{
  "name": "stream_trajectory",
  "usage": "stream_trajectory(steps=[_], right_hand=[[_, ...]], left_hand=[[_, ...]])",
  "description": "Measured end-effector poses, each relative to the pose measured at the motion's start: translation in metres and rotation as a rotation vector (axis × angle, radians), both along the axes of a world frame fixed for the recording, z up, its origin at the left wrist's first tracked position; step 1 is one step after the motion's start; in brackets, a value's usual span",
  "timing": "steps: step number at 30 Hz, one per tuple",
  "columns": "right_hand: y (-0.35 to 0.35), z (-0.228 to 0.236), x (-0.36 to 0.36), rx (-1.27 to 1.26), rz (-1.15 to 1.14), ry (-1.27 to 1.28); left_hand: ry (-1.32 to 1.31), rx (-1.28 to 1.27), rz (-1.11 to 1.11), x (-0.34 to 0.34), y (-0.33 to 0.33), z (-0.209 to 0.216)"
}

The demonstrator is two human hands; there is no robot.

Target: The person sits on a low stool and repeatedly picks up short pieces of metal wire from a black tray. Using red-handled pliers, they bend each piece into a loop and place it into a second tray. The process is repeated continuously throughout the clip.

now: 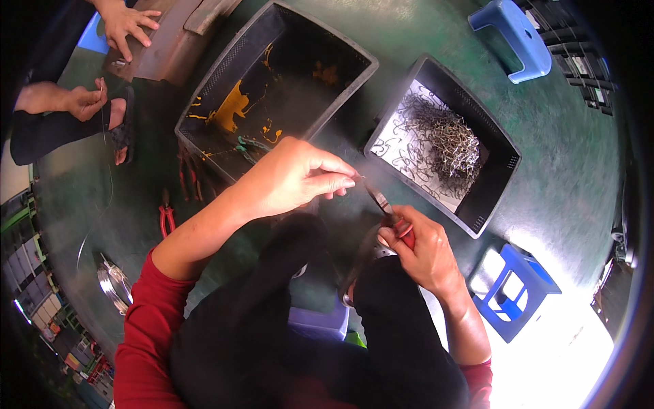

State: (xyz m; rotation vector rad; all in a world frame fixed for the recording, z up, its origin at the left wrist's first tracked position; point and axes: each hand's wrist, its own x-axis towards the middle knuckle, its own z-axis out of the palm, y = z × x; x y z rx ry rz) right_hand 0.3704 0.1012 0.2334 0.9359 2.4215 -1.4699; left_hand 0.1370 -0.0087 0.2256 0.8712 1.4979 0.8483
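Note:
My left hand [293, 178] is closed in a pinch, thumb against fingertips, on a short piece of thin wire [361, 177] whose tip pokes out. My right hand [428, 251] grips a pair of pliers [379, 199] by its red handles. The metal jaws point up and left and come close to the wire tip; whether they touch it is too small to tell. Beyond my hands on the right, a black crate [499, 183] holds a tangled heap of bent wire hooks [453, 146] on a white lining.
A black crate [225, 58] with yellow stains stands at far left. Red-handled pliers [167, 218] and a wire coil [114, 283] lie left. Blue stools [521, 44] [521, 290] stand right. A co-worker's hands [128, 28] [85, 102] work at upper left, one holding wire.

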Motion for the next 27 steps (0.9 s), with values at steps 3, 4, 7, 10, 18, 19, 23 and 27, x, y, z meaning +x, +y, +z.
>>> stream_trajectory(steps=[3, 4, 7, 10, 18, 19, 23, 27], right_hand=[[0.002, 0.000, 0.001, -0.085, 0.007, -0.005], [0.002, 0.000, 0.002, -0.141, 0.000, -0.021], [0.002, 0.000, 0.003, -0.243, -0.003, -0.028], [0.001, 0.001, 0.003, -0.284, -0.002, -0.062], [0.002, 0.006, 0.001, -0.382, -0.013, -0.087], [0.003, 0.007, 0.000, -0.391, 0.009, -0.074], [0.005, 0.010, 0.001, -0.448, 0.024, -0.118], [0.004, 0.007, 0.003, -0.535, 0.003, -0.137]], left_hand=[[-0.046, 0.058, 0.032, 0.008, -0.003, -0.003], [-0.043, 0.090, 0.032, 0.010, -0.004, -0.005], [-0.088, 0.101, 0.048, 0.014, -0.006, -0.009], [-0.126, 0.066, 0.053, 0.014, -0.008, -0.009], [-0.189, 0.030, 0.046, 0.014, -0.011, -0.008], [-0.190, 0.029, 0.040, 0.014, -0.012, -0.008], [-0.205, 0.056, 0.018, 0.012, -0.012, -0.009], [-0.233, 0.043, -0.008, 0.011, -0.012, -0.009]])
